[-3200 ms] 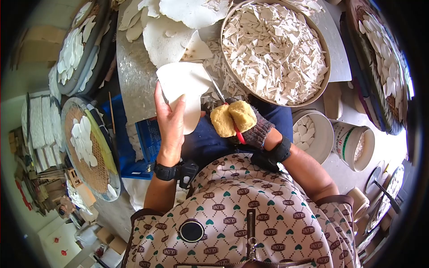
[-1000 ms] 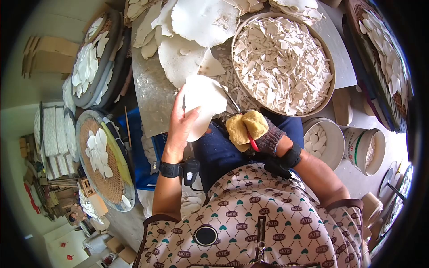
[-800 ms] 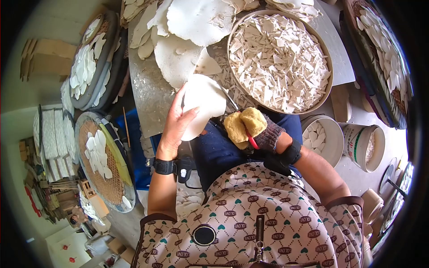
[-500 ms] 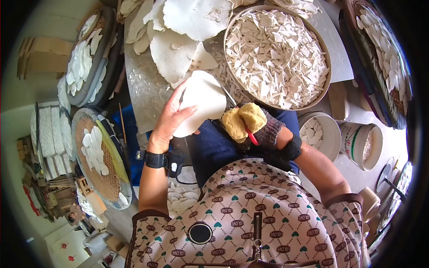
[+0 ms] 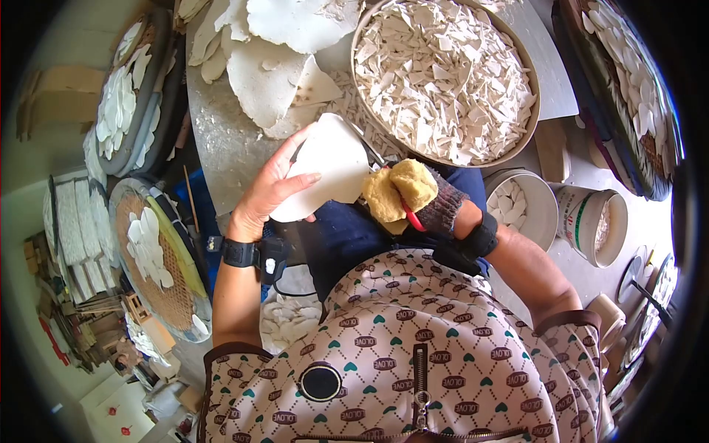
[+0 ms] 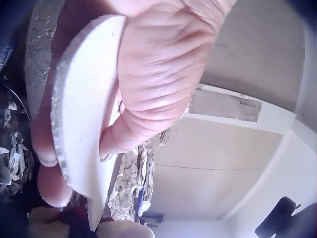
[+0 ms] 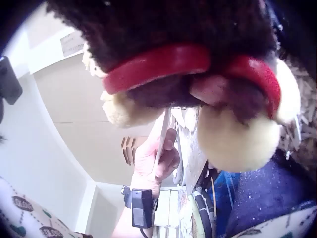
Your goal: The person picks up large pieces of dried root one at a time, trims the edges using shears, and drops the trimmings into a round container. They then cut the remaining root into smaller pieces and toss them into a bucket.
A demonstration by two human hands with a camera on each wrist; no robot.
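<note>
In the head view my left hand (image 5: 269, 192) pinches a flat white slice (image 5: 332, 162), thumb on top and fingers underneath. The left wrist view shows the slice (image 6: 86, 99) nearly edge-on, its rim pale and rough. My right hand (image 5: 445, 205) wears a dark knitted glove and grips scissors with red handles (image 5: 415, 219). Yellow sponge padding (image 5: 410, 188) wraps those handles and hides most of the fingers. One scissor blade (image 5: 367, 145) reaches up along the slice's right edge. In the right wrist view, red handle loops (image 7: 163, 64) circle the gloved fingers.
A round basin (image 5: 533, 111) full of broken white chips stands on the metal table (image 5: 214, 148), beside large uncut white sheets (image 5: 266, 81). Buckets (image 5: 543, 214) with white pieces sit at the right. Round woven trays (image 5: 173, 295) of slices stand at both sides.
My left hand has moved left and turned the slice, so its narrow end now points to lower left. The right hand keeps its grip on the scissors beside it. The head view has shifted slightly.
</note>
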